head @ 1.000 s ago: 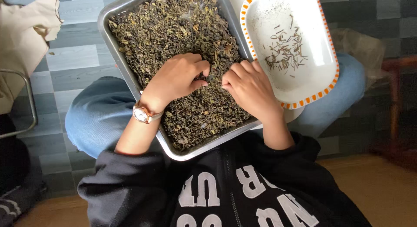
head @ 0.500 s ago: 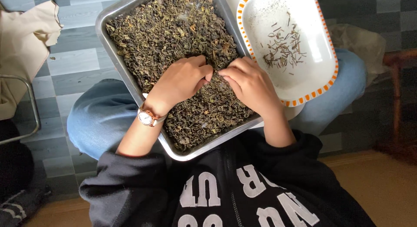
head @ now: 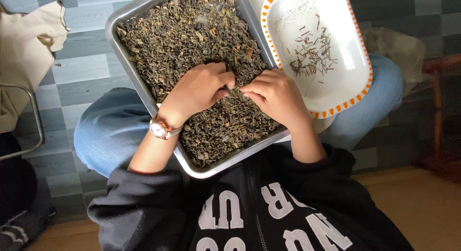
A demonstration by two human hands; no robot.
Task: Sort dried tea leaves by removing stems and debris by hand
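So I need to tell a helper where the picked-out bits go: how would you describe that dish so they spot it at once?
Start at the metal tray of dark dried leaves on the person's lap, where the left hand and right hand work. Beside the tray, over the right knee, sits the white oval dish. Its orange-dashed rim and small scatter of thin stems set it apart.

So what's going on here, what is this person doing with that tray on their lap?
A seated person has a metal tray of dried dark green leaves resting on their knees. Both hands are down in the leaves, the left hand and right hand close together with fingertips pinching at the pile. Beside the tray sits a white dish with an orange-patterned rim, holding a small scatter of thin stems. The left wrist wears a watch.
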